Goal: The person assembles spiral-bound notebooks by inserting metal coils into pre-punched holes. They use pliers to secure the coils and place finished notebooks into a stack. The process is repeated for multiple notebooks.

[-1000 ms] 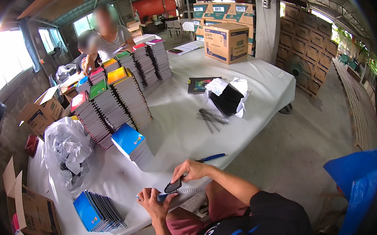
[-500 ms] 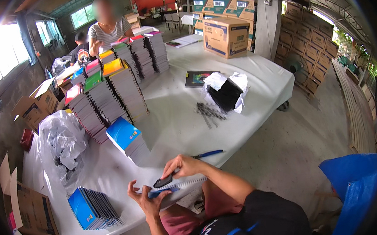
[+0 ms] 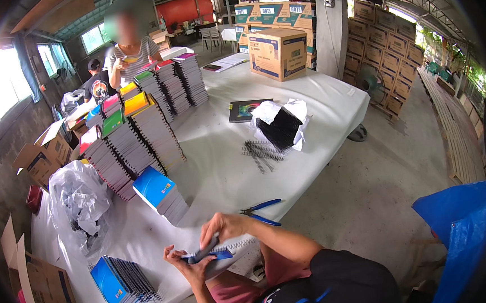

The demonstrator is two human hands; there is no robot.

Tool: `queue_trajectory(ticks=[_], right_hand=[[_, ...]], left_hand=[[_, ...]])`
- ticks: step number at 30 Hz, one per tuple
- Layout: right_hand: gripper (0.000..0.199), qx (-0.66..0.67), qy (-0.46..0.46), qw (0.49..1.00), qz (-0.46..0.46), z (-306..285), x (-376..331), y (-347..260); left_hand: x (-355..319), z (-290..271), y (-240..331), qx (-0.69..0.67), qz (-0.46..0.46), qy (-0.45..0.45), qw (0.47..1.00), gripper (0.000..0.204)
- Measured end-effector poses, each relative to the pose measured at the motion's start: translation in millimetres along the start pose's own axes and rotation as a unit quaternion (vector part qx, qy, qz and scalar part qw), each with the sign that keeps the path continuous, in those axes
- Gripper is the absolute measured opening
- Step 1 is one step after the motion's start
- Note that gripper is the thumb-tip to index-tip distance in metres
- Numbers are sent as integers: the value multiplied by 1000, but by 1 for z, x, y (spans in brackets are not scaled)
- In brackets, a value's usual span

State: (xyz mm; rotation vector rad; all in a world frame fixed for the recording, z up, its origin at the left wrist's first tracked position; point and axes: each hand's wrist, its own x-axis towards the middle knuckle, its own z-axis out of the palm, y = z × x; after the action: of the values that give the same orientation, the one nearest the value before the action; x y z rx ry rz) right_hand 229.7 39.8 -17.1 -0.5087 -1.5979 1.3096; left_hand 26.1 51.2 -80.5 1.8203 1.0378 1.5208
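Note:
At the table's near edge my left hand (image 3: 190, 266) grips a small blue-covered notebook (image 3: 223, 255), thumb on top. A spiral binding coil (image 3: 241, 244) runs along its edge and sticks out to the right. My right hand (image 3: 224, 227) is closed around a dark hand tool (image 3: 209, 248), held slanting over the notebook by my left thumb; its exact kind is hard to make out. Just beyond my right wrist lie blue-handled pliers (image 3: 266, 204), jaws toward the left. A stack of blue-covered books (image 3: 154, 188) stands ahead of my hands. Coil-bound blue notebooks (image 3: 117, 281) sit to the left.
Tall stacks of spiral notebooks (image 3: 135, 139) line the table's (image 3: 222, 170) left side, a person (image 3: 132, 58) behind them. Loose black coils (image 3: 262, 154) lie near a paper-wrapped coil bundle (image 3: 281, 127). A plastic bag (image 3: 80, 202) and open carton (image 3: 50, 289) are left; a closed carton (image 3: 278, 53) stands far.
The tool in my right hand has tipped from lying nearly flat to a steeper slant. My left hand still grips the notebook. The whole view has shifted slightly, and more of the pliers shows.

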Motion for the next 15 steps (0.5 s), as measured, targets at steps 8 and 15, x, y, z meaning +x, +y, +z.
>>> queue_trajectory(ticks=[8, 15], right_hand=[[45, -129, -56, 989, -52, 20, 16, -13], [42, -183, -4, 983, 30, 28, 26, 1]], left_hand=[[-3, 0, -3, -157, -88, -13, 984, 105], [-3, -3, 4, -76, -69, -34, 994, 104]])
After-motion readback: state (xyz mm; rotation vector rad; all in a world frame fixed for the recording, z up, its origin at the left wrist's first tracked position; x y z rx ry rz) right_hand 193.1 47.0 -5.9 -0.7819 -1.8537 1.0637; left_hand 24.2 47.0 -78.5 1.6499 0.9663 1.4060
